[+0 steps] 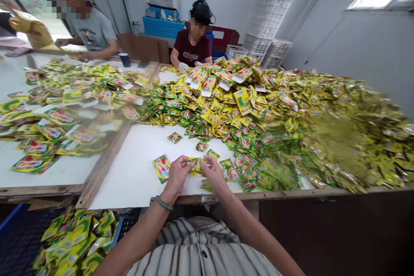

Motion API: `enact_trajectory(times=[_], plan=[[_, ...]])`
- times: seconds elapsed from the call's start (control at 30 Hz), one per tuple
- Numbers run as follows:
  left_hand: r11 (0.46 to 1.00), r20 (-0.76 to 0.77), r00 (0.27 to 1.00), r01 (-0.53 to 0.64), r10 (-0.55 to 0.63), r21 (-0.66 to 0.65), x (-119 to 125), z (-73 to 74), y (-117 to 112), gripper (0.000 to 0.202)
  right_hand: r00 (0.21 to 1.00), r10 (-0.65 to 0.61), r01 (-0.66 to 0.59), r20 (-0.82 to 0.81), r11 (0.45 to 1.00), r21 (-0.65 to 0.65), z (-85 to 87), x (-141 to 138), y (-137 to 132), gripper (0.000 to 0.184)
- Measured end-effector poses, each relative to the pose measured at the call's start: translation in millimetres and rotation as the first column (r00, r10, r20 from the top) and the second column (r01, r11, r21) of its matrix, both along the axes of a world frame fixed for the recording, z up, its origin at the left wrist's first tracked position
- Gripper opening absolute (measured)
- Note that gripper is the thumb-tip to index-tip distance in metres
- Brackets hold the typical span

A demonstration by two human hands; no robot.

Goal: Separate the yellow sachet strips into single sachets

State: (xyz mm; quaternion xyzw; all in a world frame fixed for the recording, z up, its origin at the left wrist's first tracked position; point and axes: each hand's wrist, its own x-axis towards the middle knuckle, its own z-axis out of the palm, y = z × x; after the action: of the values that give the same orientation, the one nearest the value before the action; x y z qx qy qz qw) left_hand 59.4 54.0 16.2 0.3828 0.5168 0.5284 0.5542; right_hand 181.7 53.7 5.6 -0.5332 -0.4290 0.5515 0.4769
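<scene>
Between my two hands is a small yellow-and-green packet [196, 165], held just above the white tabletop near its front edge. My left hand [177, 174] pinches its left side, thumb and fingers together. On its right side my right hand [215, 174] has a similar pinch, partly covering it. A larger flat printed pouch [161, 168] with a red and green design lies just left of my left hand. Beyond my hands rest a few loose small packets, one green packet [174, 137] apart from the others and another packet [202, 145] nearer.
A large heap of small packets [246, 138] spreads across the right. Flat pouches [61, 116] are piled left of a wooden divider [106, 159]. Below left, a blue crate [19, 233] holds yellow pouches. Two people sit across the table, one wearing a maroon shirt [192, 49].
</scene>
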Motion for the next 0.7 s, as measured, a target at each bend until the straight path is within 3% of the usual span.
enact_trajectory(times=[0.13,0.2,0.27,0.33,0.37,0.47,0.57,0.7], plan=[[0.999,-0.073,0.997,-0.039,0.039,-0.002,-37,7.8,-5,0.041,0.975,0.22,-0.219,0.03,0.976,-0.012,11.5,-10,5,0.039],[0.989,-0.301,0.943,-0.149,0.14,-0.007,-67,13.0,-7,0.039,0.965,0.238,-0.244,0.108,0.969,0.045,15.4,-19,9,0.034],[0.955,-0.649,0.731,-0.295,0.212,-0.019,-95,15.6,-7,0.044,0.916,0.277,-0.311,0.291,0.947,0.079,15.5,-30,13,0.028],[0.93,-0.877,0.462,-0.364,0.136,-0.047,-110,13.9,-6,0.055,0.813,0.298,-0.388,0.5,0.918,0.083,11.0,-41,18,0.022],[0.929,-0.927,0.368,-0.361,0.067,-0.076,-112,11.3,-6,0.061,0.76,0.286,-0.408,0.584,0.909,0.085,7.4,-45,20,0.019],[0.947,-0.971,0.225,-0.288,-0.079,-0.143,-98,-0.1,-6,0.067,0.664,0.163,-0.347,0.73,0.931,0.108,-4.4,-42,30,0.019],[0.968,-0.972,0.197,-0.189,-0.129,-0.167,-78,-7.2,-5,0.055,0.611,0.052,-0.214,0.79,0.972,0.102,-9.6,-18,40,0.023],[0.957,-0.933,0.321,-0.175,-0.165,-0.229,-77,-1.0,7,0.051,0.633,0.013,-0.167,0.774,0.979,0.121,-4.4,20,39,0.022]])
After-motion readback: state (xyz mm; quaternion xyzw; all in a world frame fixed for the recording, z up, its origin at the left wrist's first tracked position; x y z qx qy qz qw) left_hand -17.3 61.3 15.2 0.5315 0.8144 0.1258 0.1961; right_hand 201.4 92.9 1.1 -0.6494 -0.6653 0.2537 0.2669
